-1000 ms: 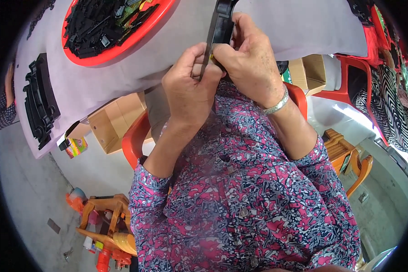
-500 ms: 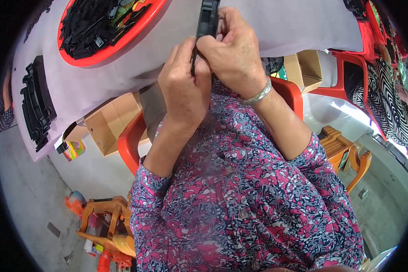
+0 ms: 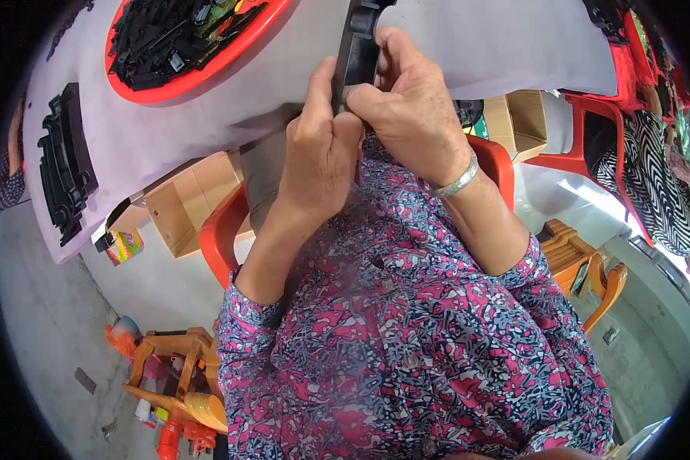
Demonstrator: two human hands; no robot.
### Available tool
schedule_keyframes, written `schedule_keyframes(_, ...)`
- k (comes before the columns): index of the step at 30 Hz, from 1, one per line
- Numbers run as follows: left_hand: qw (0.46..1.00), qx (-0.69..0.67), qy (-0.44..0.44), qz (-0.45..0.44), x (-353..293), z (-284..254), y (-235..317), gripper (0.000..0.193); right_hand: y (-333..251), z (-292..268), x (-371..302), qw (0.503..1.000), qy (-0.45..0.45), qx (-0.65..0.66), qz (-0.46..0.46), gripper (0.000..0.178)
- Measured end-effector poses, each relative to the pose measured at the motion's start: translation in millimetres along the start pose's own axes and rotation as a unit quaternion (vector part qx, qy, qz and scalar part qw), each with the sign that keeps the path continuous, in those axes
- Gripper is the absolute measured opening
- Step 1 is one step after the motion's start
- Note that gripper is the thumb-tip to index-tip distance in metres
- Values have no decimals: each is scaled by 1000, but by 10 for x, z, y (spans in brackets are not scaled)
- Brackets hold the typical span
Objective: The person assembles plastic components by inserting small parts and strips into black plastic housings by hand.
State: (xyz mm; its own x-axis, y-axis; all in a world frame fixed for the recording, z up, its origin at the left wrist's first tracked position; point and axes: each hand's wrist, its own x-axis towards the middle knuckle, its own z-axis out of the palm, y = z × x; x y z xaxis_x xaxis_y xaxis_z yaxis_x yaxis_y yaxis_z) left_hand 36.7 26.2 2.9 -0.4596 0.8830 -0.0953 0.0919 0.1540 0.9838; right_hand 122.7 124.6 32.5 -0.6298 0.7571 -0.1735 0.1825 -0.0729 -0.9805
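Observation:
A long black plastic part runs up from my hands toward the upper edge of the view, where its far end is cut off. My left hand grips its near end at the left, with the index finger stretched along its side. From the right my right hand closes round the same part, thumb pressed on its near end and fingers curled behind. A silver bracelet circles the right wrist. Whatever lies between the two thumbs is covered.
At the upper left of the cloth-covered table stands a red basin of small black pieces. Several similar long black parts lie at the table's left edge. Cardboard boxes and a red chair are below table level.
Both hands have shifted a little, the right one rightward and down. My left index finger has straightened along the black part, which now shows more of its length.

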Motion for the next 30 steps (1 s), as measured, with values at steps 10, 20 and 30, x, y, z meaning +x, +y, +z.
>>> schedule_keyframes(10, 985, 136, 32, 101, 30, 5, 58, 50, 33, 2, -13, 1000, 11, 6, 12, 24)
schedule_keyframes(20, 987, 105, 45, 115, 43, 48, 14, 48, 149, -6, 150, 999, 23, -27, -32, 19)
schedule_keyframes(30, 982, -143, -117, -36, 32, -222, 39, 70, -99, -54, 79, 993, -78, 34, 80, 25)
